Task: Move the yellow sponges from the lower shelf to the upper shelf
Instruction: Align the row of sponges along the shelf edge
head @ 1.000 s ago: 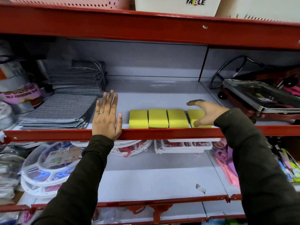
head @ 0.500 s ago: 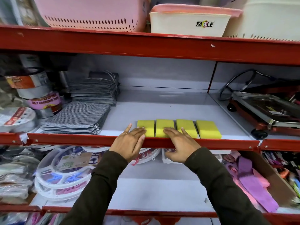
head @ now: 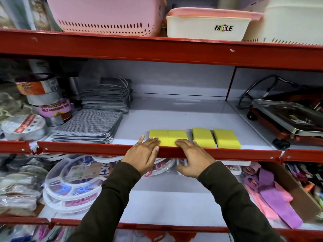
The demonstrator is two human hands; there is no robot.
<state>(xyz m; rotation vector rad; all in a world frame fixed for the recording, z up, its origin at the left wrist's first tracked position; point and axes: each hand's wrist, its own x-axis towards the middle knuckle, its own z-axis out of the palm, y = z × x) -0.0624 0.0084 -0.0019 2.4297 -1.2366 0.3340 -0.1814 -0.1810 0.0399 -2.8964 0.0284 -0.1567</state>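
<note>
Several yellow sponges lie in a row on the upper shelf, just behind its red front rail. The two left sponges touch each other. A third sponge and a fourth sponge sit slightly apart to the right. My left hand rests flat over the rail, fingertips on the leftmost sponge. My right hand drapes over the rail with fingertips on the second sponge and its thumb below the rail. Neither hand grips anything. The lower shelf shows bare grey surface in the middle.
Stacked grey cloths and tape rolls fill the upper shelf's left. A metal scale sits in the right bay. Baskets stand on the top shelf. Round clip hangers and pink and purple ribbons flank the lower shelf.
My right hand let go of the rightmost sponge and both hands came to the front rail. The two left sponges now sit pushed together, with a gap to the third.
</note>
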